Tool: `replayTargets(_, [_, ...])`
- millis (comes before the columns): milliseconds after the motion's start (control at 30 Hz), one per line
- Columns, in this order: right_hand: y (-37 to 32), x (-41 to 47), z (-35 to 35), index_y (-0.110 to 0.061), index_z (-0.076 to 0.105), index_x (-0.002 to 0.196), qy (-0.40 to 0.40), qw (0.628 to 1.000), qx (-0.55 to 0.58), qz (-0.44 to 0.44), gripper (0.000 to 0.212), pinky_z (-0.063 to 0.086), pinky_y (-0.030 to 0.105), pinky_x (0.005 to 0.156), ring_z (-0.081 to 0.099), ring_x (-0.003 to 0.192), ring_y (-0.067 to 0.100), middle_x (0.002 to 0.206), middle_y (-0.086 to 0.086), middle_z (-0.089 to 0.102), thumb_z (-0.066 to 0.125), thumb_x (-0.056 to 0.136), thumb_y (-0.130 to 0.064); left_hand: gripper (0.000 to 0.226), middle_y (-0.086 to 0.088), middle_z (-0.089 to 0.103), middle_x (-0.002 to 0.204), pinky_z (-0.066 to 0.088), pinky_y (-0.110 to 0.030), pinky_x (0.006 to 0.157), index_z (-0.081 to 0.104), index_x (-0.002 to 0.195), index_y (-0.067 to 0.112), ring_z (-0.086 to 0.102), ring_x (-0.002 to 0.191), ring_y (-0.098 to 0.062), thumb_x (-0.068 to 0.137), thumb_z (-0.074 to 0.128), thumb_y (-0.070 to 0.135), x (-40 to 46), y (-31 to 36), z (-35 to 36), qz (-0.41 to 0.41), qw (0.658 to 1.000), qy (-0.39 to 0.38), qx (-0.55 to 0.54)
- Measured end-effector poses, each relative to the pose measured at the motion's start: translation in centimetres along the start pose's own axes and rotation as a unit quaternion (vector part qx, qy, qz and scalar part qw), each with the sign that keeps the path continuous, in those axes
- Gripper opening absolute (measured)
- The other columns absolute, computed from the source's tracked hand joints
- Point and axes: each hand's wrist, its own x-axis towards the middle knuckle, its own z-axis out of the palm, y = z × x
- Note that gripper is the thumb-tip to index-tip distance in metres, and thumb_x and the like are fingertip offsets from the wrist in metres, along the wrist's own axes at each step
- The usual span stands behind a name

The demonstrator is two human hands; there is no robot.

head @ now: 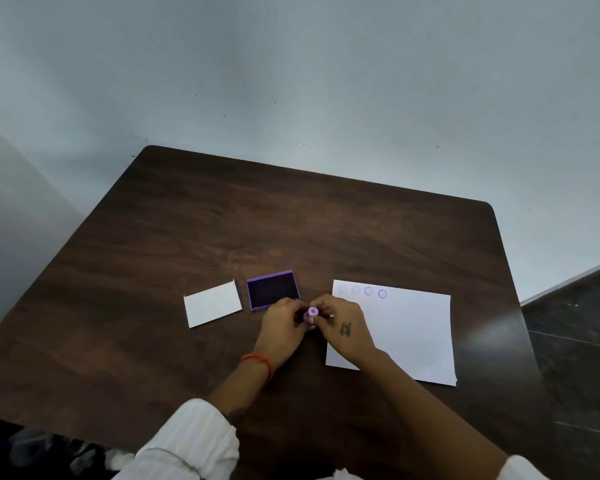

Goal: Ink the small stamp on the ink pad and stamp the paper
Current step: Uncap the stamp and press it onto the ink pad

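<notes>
A small purple stamp (pixel 312 312) with a round face is held between the fingertips of my left hand (pixel 282 330) and my right hand (pixel 342 329), just above the table. Its round end points up toward the camera. The open ink pad (pixel 273 289), purple-rimmed with a dark pad, lies just beyond my left hand. The white paper (pixel 413 327) lies to the right under my right hand, with several faint purple round stamp marks (pixel 374 292) along its top edge.
A small white card (pixel 212 303) lies left of the ink pad. Everything rests on a dark wooden table (pixel 222 220) set against a pale wall. A dark floor shows at the right.
</notes>
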Motion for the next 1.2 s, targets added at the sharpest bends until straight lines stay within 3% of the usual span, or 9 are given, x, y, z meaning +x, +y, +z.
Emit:
replayTargets(200, [-0.1,0.1,-0.6,-0.015,0.068,0.093,0.041,0.994,0.091,0.044,0.012,0.048,0.006,0.067,0.064,0.077,0.006,0.084,0.000,0.070,0.068,0.080,-0.018,0.026,0.000,0.067,0.097,0.051,-0.020,0.078,0.065,0.099,0.020,0.061,0.087,-0.008,0.074,0.072,0.019,-0.4,0.6,-0.9,0.003,0.996,0.030,-0.090])
replayTargets(300, [-0.1,0.0,-0.9,-0.020,0.067,0.091,0.044,0.987,0.132,0.075,0.011,0.050,0.008,0.068,0.066,0.084,0.009,0.086,-0.002,0.070,0.069,0.080,-0.021,0.025,0.001,0.069,0.095,0.051,-0.016,0.076,0.066,0.097,0.019,0.062,0.086,-0.007,0.073,0.073,0.019,-0.6,0.8,-1.2,-0.006,0.993,0.038,-0.111])
replayTargets(400, [-0.3,-0.1,-1.1,-0.022,0.067,0.085,0.040,0.983,0.150,0.095,0.012,0.050,0.006,0.060,0.066,0.073,0.004,0.078,-0.009,0.069,0.073,0.076,-0.028,0.020,0.002,0.070,0.090,0.048,-0.012,0.072,0.066,0.094,0.019,0.062,0.081,-0.004,0.074,0.072,0.020,-0.7,1.2,-1.4,0.009,0.995,0.046,-0.085])
replayTargets(567, [-0.4,0.2,-1.6,-0.014,0.069,0.085,0.036,0.985,0.138,0.101,0.011,0.052,0.012,0.061,0.066,0.071,0.011,0.080,0.006,0.071,0.072,0.077,-0.020,0.021,-0.002,0.071,0.090,0.052,-0.019,0.077,0.067,0.094,0.016,0.063,0.081,-0.006,0.074,0.072,0.019,-0.8,1.9,-1.7,0.021,0.997,0.040,-0.067])
replayTargets(700, [-0.6,0.3,-2.0,-0.019,0.069,0.087,0.011,0.980,0.169,0.106,0.014,0.050,0.007,0.060,0.065,0.079,0.011,0.084,0.000,0.069,0.074,0.074,-0.018,0.022,-0.003,0.071,0.091,0.050,-0.017,0.077,0.067,0.096,0.015,0.062,0.080,-0.007,0.075,0.072,0.017,-0.7,2.2,-2.1,0.022,0.997,0.041,-0.053])
replayTargets(800, [-0.5,0.2,-2.0,-0.016,0.066,0.095,0.016,0.977,0.170,0.125,0.026,0.052,0.013,0.063,0.067,0.080,0.016,0.087,0.002,0.069,0.075,0.074,-0.026,0.019,-0.003,0.071,0.091,0.051,-0.020,0.079,0.066,0.095,0.015,0.062,0.082,-0.008,0.077,0.070,0.020,-0.7,2.5,-2.3,0.032,0.998,0.040,-0.038])
replayTargets(933, [-0.6,0.2,-2.0,-0.013,0.069,0.088,0.012,0.980,0.164,0.115,0.013,0.052,0.010,0.057,0.067,0.075,0.014,0.085,0.007,0.071,0.072,0.077,-0.020,0.020,-0.003,0.070,0.095,0.052,-0.023,0.081,0.065,0.097,0.015,0.061,0.086,-0.009,0.078,0.069,0.020,-0.7,2.6,-2.2,0.044,0.999,0.024,-0.021])
replayTargets(1100, [-0.7,0.0,-2.1,-0.017,0.068,0.097,-0.003,0.979,0.169,0.112,0.026,0.050,0.009,0.062,0.066,0.085,0.015,0.090,-0.001,0.068,0.076,0.073,-0.021,0.028,-0.004,0.069,0.099,0.046,-0.015,0.080,0.063,0.103,0.015,0.060,0.087,-0.006,0.077,0.070,0.017,-0.8,2.2,-2.1,0.032,0.999,0.033,-0.025])
replayTargets(1200, [-0.6,-0.1,-2.0,-0.015,0.069,0.091,0.001,0.977,0.176,0.118,0.017,0.054,0.012,0.059,0.068,0.077,0.017,0.086,0.004,0.069,0.073,0.076,-0.022,0.029,-0.004,0.069,0.100,0.048,-0.017,0.081,0.062,0.104,0.016,0.060,0.087,-0.006,0.077,0.070,0.017,-0.8,2.1,-2.0,0.038,0.999,0.028,-0.024])
